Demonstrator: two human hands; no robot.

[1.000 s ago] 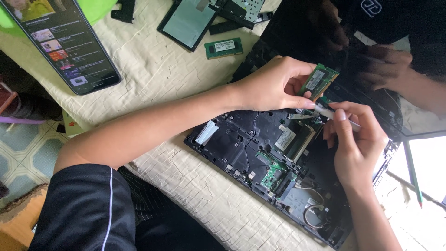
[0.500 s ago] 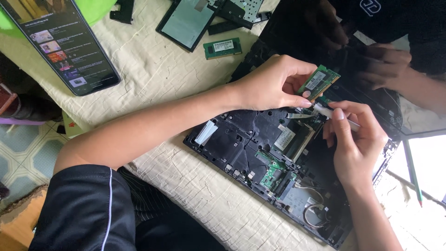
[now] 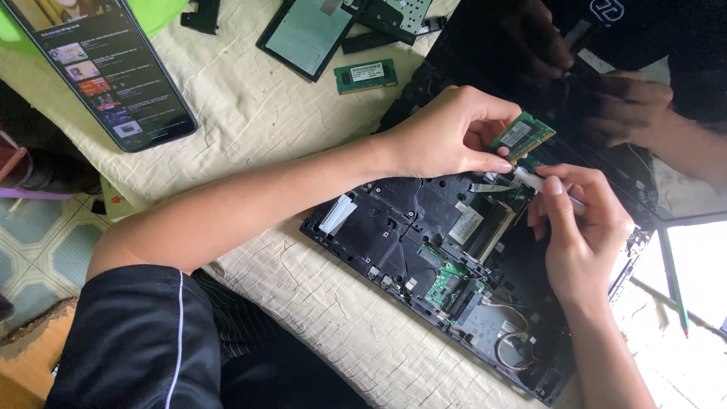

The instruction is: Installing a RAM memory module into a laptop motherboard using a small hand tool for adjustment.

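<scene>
While the person's left hand [image 3: 447, 136] pinches a small green memory module [image 3: 522, 136] by its edge between thumb and forefinger, holding it tilted just above the opened laptop base [image 3: 424, 242], the right hand [image 3: 579, 227] grips a thin pale tool [image 3: 534, 180] between pressed-together fingers [image 3: 556, 201], its tip close under the module. Beneath both hands lie the bay with its metal-framed slot [image 3: 485, 223], a green circuit board [image 3: 447, 276], a white ribbon connector [image 3: 337, 213] and coiled cables [image 3: 511, 348].

Judging by the exposed interior, the bottom cover is already off and the module is free of its slot; whether it is being lifted out or brought in cannot be told. A second memory module [image 3: 366, 76] lies apart on the cloth-covered tabletop [image 3: 250, 113], near a flat rectangular drive [image 3: 307, 34] and further dark parts at the upper edge. A phone [image 3: 106, 68] with a lit screen rests at the upper left.

The tool's tip and the slot contacts are partly covered by the fingers. The laptop's glossy screen [image 3: 606, 68] reflects the hands, which blurs its outline. The base is cut off at the lower right, and a green pencil [image 3: 674, 276] lies by the bright right edge.
</scene>
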